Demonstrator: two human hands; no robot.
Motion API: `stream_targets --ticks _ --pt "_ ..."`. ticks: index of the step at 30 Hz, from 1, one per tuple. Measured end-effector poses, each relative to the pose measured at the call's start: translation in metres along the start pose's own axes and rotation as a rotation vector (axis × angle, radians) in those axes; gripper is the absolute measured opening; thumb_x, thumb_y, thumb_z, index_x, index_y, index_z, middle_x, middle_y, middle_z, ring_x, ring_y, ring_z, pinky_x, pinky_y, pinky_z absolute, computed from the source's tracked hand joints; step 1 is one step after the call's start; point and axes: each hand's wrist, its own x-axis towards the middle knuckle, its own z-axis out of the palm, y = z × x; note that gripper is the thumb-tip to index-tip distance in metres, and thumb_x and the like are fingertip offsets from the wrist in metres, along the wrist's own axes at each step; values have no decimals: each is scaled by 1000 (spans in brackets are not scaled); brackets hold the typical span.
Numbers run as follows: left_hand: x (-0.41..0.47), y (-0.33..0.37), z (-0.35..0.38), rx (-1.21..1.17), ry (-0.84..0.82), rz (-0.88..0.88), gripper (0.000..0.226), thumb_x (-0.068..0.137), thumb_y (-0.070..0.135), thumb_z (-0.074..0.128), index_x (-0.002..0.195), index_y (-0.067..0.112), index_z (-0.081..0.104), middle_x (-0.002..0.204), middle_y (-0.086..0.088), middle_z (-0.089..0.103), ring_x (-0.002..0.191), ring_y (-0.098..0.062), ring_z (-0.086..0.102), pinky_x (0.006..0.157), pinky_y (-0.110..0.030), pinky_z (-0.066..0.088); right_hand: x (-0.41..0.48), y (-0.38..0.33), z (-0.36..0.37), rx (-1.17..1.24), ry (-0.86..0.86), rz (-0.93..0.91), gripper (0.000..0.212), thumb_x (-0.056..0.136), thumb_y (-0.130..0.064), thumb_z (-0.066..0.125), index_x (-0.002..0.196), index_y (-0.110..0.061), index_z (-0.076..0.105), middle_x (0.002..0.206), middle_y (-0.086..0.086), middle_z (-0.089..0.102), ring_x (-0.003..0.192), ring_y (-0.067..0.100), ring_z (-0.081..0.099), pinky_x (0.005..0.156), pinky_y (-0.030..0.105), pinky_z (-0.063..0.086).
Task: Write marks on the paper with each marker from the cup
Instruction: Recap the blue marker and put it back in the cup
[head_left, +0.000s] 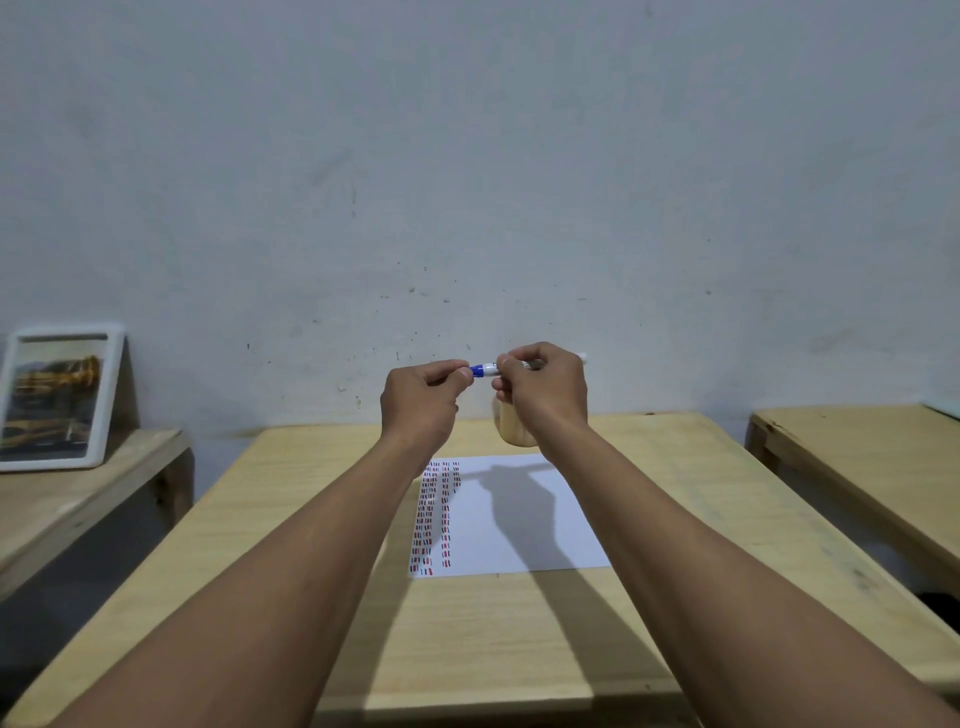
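Light is dim and cool, falling from above and behind. The raised hands (483, 389) throw a hard dark shadow across the white paper (519, 519) and pale worktop (467, 649). Focus holds centrally; wide-angle bending stretches the edges. No glare.

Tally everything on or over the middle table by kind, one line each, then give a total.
Marker, blue, held in both the left hand and the right hand: 1
Cup, wooden, partly hidden by the right hand: 1
Paper, with red and blue marks down its left side: 1
Total: 3
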Motion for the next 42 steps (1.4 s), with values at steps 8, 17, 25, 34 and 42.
stream_targets --ticks 8,17,25,34,42 --pt "3 12 6 103 62 111 12 90 26 68 94 26 79 64 12 64 48 -4 46 56 -22 39 1 -3 -16 -337 -131 -68 30 88 -3 49 111 -14 65 83 8 77 68 15 73 58 23 56" --pt "21 17 21 154 42 163 19 93 33 64 102 23 79 85 11 72 78 -6 62 70 -19 43 26 2 -32 -534 -122 -159 19 93 -33 68 107 -26 78 88 -4 68 79 20 60 64 30 42" --pt "41 -29 42 325 -25 60 37 94 35 63 127 18 66 112 3 69 105 -16 63 88 -26 43 67 5 -40 -510 -85 -166 21 98 -30 64 102 -14 76 69 -7 60 63 7 54 55 28 39" --pt "75 -83 94 458 -259 -75 96 79 40 78 155 16 26 151 -11 44 136 -28 45 107 -40 42 121 12 -27 -482 -8 -220 20 101 -23 56 120 -20 59 96 3 71 73 12 62 57 28 40" --pt "89 -104 119 420 -221 -66 54 86 42 67 130 14 51 124 -5 64 105 -24 61 85 -34 51 150 46 -18 -580 -95 -159 20 101 -27 59 115 -14 65 94 3 68 78 20 64 65 31 47"
